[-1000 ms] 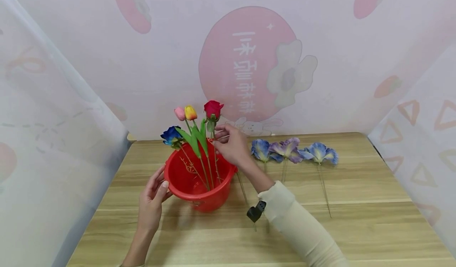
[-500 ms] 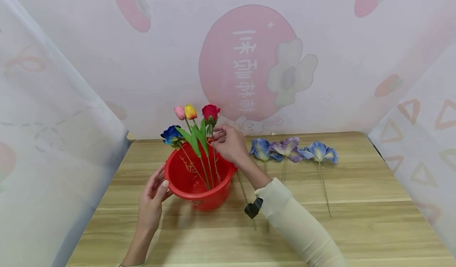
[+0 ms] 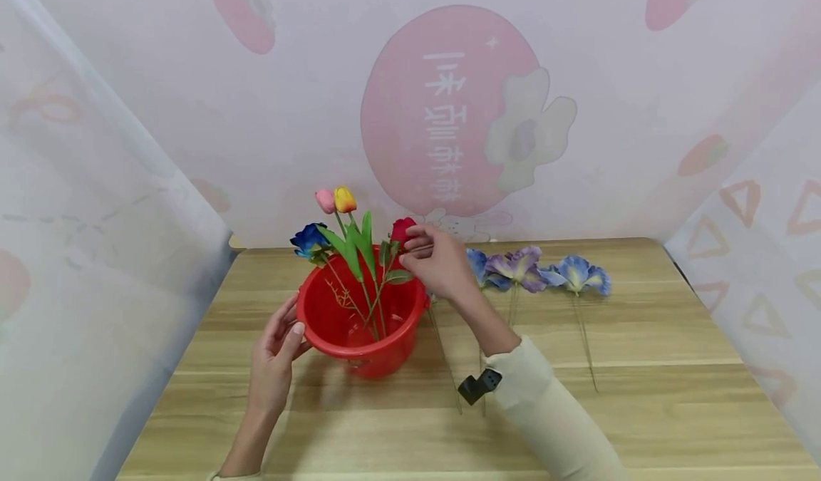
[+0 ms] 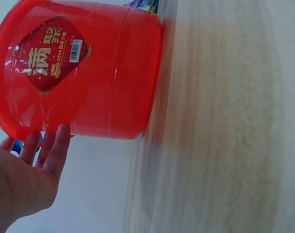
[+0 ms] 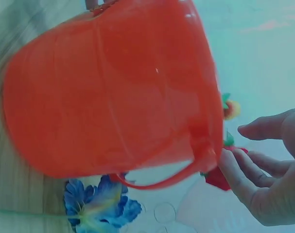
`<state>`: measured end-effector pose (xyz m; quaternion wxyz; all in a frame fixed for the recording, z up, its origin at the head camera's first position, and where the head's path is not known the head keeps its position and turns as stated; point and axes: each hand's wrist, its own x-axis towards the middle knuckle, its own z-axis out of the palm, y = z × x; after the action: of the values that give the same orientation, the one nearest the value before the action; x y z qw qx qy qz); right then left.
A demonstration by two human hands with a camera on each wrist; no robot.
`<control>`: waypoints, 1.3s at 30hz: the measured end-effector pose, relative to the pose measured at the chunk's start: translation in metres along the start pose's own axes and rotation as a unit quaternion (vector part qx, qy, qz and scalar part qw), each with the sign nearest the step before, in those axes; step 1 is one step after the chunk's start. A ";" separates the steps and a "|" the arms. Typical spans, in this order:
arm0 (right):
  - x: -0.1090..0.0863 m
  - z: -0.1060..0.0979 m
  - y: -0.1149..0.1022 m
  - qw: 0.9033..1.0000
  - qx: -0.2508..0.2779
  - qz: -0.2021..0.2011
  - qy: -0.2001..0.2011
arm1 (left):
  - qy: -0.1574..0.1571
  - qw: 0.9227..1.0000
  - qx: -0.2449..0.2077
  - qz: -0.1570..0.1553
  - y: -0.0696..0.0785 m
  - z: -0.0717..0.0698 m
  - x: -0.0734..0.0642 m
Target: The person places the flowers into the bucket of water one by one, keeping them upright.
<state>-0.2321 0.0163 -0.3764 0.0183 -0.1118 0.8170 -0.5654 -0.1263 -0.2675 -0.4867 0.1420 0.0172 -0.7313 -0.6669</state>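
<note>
A red plastic bucket point(image 3: 378, 361) stands on the wooden table with artificial flowers in it. My left hand point(image 3: 272, 374) rests against its left side at the rim; in the left wrist view its fingers point(image 4: 57, 150) are nearly straight along the wall. Over the bucket's right rim, my right hand point(image 3: 442, 264) touches the red rose point(image 3: 402, 230), whose stem leans right. The right wrist view shows that thumb point(image 5: 264, 128) held apart from the fingers, with the rose behind them. A blue rose point(image 3: 309, 239), a pink tulip point(image 3: 325, 200) and a yellow tulip point(image 3: 345, 198) rise from the bucket.
Right of the bucket lie a purple iris-like flower point(image 3: 517, 267) and two blue ones, the farther blue flower point(image 3: 575, 274) and the nearer blue flower point(image 3: 477, 261), partly behind my right hand. Their thin stems point toward me. A printed backdrop point(image 3: 308, 96) encloses the table.
The red rose has tipped to the right and lower, its leaves now showing over the bucket. My right hand has shifted slightly right with it. The left hand stays on the bucket.
</note>
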 end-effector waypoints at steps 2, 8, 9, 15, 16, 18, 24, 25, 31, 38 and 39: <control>-0.003 -0.007 0.003 1.000 0.017 -0.003 0.007 | 0.000 1.000 0.001 0.000 0.000 0.000 0.000; -0.009 -0.030 0.014 0.998 0.062 0.001 0.018 | 0.001 1.000 0.001 -0.002 0.000 0.001 0.000; -0.010 -0.033 0.016 0.997 0.069 0.007 0.020 | 0.001 1.000 0.002 -0.002 0.000 0.000 0.000; -0.015 -0.048 0.029 0.995 0.091 0.023 0.040 | 0.002 1.000 0.008 -0.001 0.001 0.000 0.000; -0.016 -0.051 0.031 0.995 0.092 0.025 0.041 | 0.002 1.000 0.008 -0.001 0.001 0.000 0.000; -0.018 -0.055 0.035 0.994 0.096 0.028 0.042 | 0.002 1.000 0.007 0.000 0.001 0.000 0.000; -0.023 -0.065 0.049 0.992 0.110 0.050 0.042 | 0.000 1.000 0.007 0.000 0.000 0.001 0.000; -0.024 -0.067 0.052 0.991 0.112 0.053 0.043 | 0.000 1.000 0.008 0.000 0.000 0.001 0.000; -0.027 -0.074 0.061 0.990 0.118 0.062 0.055 | 0.003 1.000 0.008 -0.002 0.001 0.001 -0.001; -0.026 -0.072 0.081 0.987 0.128 0.089 0.039 | 0.004 1.000 0.007 -0.004 0.001 0.001 0.000; -0.026 -0.070 0.085 0.986 0.131 0.096 0.036 | 0.004 1.000 0.007 -0.005 0.001 0.001 -0.001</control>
<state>-0.2318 0.1145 -0.4323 0.0579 -0.0090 0.7431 -0.6666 -0.1260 -0.2660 -0.4858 0.1416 0.0245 -0.7355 -0.6621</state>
